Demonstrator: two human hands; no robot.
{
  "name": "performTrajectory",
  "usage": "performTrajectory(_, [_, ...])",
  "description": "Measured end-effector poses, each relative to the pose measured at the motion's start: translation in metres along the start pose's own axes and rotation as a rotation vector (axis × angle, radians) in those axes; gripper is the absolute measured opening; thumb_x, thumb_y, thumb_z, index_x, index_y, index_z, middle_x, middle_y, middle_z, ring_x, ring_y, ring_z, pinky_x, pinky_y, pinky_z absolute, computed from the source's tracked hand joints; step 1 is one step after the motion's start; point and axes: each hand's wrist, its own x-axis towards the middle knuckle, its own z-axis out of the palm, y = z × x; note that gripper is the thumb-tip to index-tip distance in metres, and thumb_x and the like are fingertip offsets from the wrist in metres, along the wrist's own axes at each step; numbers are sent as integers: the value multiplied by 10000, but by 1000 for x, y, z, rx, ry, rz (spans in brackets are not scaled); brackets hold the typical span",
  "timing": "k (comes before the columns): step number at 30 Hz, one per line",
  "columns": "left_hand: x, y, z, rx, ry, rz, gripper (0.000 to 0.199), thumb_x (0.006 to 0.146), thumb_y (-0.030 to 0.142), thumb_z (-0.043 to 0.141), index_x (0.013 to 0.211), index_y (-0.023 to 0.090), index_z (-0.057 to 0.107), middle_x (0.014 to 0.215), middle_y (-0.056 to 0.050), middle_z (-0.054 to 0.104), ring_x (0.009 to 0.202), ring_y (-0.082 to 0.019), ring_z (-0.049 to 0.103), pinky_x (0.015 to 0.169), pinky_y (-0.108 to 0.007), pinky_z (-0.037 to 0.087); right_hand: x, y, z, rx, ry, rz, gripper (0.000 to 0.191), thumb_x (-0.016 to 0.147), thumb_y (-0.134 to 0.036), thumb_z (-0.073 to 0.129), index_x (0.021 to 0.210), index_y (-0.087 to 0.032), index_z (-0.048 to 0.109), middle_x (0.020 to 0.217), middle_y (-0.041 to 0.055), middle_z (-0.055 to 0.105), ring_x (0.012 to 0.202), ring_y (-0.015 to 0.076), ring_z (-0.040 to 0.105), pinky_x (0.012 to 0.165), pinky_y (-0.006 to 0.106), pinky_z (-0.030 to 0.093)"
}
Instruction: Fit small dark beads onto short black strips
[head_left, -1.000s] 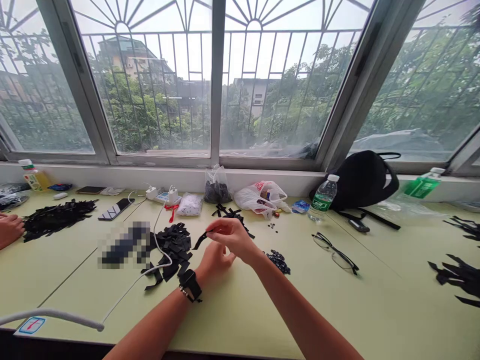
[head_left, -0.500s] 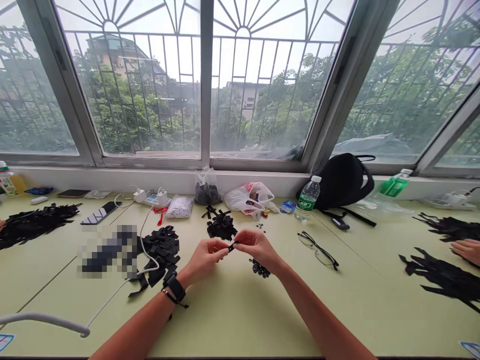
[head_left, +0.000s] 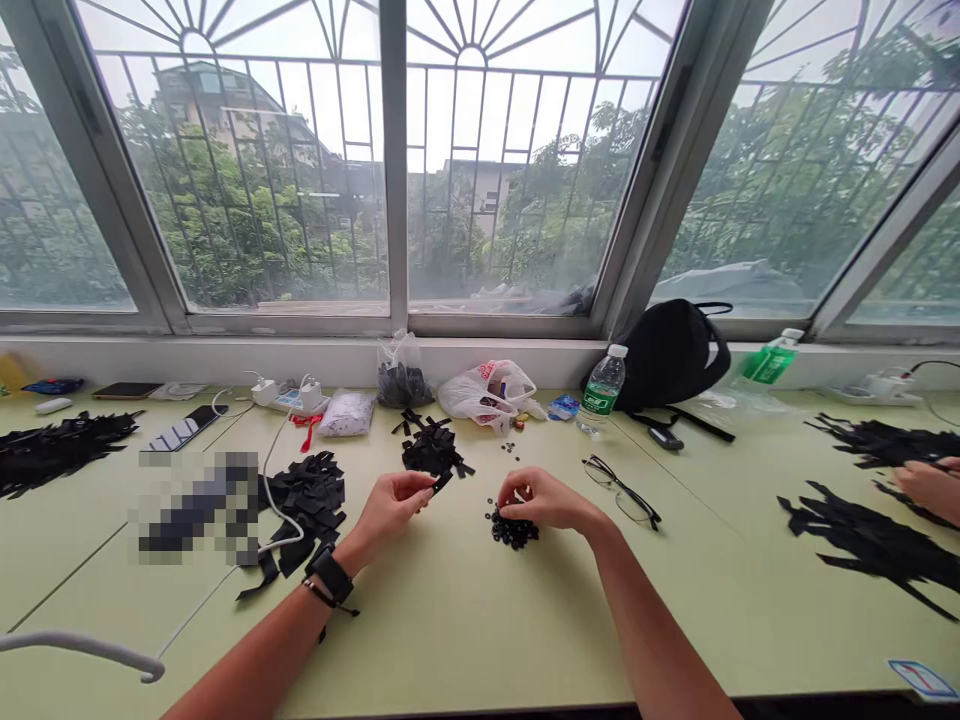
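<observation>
The left hand (head_left: 390, 510) pinches a narrow black strip (head_left: 442, 482), its fingers (head_left: 424, 480) closed on it; the strip looks light and floppy, best taken near one end. The right hand (head_left: 544, 498) curls over a heap of small black rings (head_left: 514, 530), too many to count; whether it holds one is hidden. They look small and hard, likely picked singly. On the pale green tabletop (head_left: 480, 640) lie two near heaps of black strips (head_left: 307, 505) (head_left: 431, 450). Beyond are one pair of glasses (head_left: 621, 490), one water bottle (head_left: 602, 390) and one black bag (head_left: 671, 345).
</observation>
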Motion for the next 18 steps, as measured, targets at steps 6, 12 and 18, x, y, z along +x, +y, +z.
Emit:
performTrajectory(6, [1,-1,-1,46,18,2,345,786,417,756,1003,154,806,758,-47,711,694,-166,597,642,-268,460,3,5,5,-7,18,-2,133,751,-268,723,826,-184,794,863,60,703,718,162,564,635,257,441])
performTrajectory(12, [0,3,-1,82,30,1,365,780,446,744,994,158,811,744,-45,705,677,-164,593,628,-268,455,4,4,5,7,98,8,154,805,-301,678,821,-175,765,826,50,696,717,161,575,641,257,449])
performTrajectory(18, [1,2,-2,91,33,2,351,792,434,735,996,158,808,751,-41,691,686,-162,579,638,-267,447,4,1,5,178,93,32,257,842,-411,671,879,-163,730,795,36,685,723,167,598,657,267,475])
